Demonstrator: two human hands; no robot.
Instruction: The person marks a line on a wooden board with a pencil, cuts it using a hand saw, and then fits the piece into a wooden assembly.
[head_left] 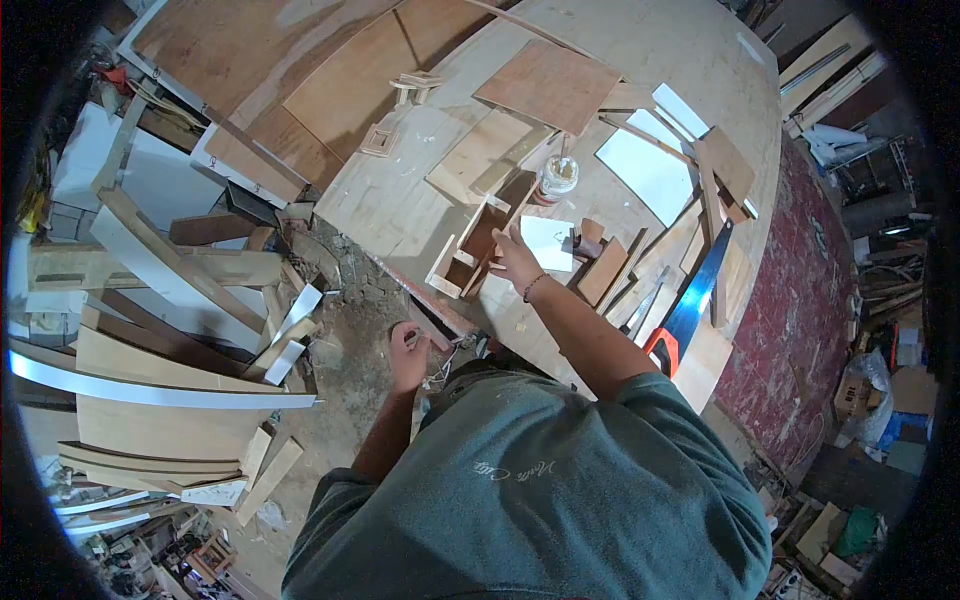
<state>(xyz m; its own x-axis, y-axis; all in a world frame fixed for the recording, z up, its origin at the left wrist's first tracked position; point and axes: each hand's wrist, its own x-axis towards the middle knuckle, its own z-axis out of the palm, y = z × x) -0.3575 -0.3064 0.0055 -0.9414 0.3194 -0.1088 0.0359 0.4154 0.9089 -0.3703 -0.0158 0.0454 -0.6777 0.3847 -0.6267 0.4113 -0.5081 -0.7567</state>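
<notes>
Presently, the wooden box (478, 243) is set near-left of the jar (557, 180) and touched by the right hand (517, 262), fingers parted. Further left, the left hand (407, 355) is loosely curled; pinching by either cannot be confirmed. Steadying appears underway; next, firm support is probably needed.

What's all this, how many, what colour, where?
Worktable: one, pale, upper centre
Divided box: one, brown, table's near edge
Jar: one, whitish, beside the box
Handsaw: one, blue and orange, table's right
Slim tool: one, grey, by handsaw
Plywood panel: one, brown, table's far part
Sheets: several, white, table's right
Offcuts: many, brown, table's right
Wooden frames: several, pale, table's left
Curved boards: several, pale, left
T-shirt: one, green, bottom
Left hand: one, bare, beside table
Right hand: one, bare, at box
</notes>
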